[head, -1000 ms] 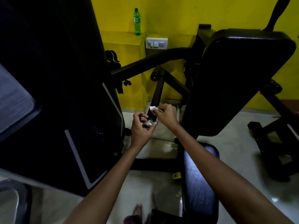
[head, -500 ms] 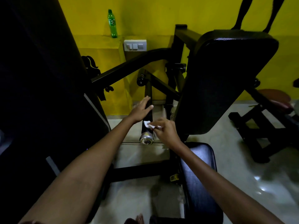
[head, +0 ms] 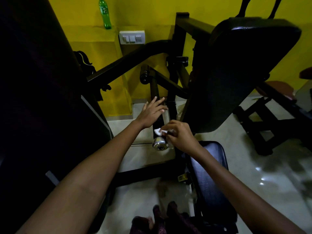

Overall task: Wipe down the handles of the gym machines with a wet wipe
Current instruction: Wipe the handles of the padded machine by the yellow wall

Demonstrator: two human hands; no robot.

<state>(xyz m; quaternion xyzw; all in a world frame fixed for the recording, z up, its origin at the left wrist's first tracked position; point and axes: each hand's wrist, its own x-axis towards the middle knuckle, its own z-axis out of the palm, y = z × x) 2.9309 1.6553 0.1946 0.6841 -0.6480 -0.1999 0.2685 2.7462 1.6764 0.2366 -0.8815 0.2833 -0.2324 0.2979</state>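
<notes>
Bottle (head: 105, 13) on ledge (head: 87, 33) behind handle (head: 157, 115); switch plate (head: 132, 37) right of bottle; seat (head: 208, 174) right of handle
</notes>
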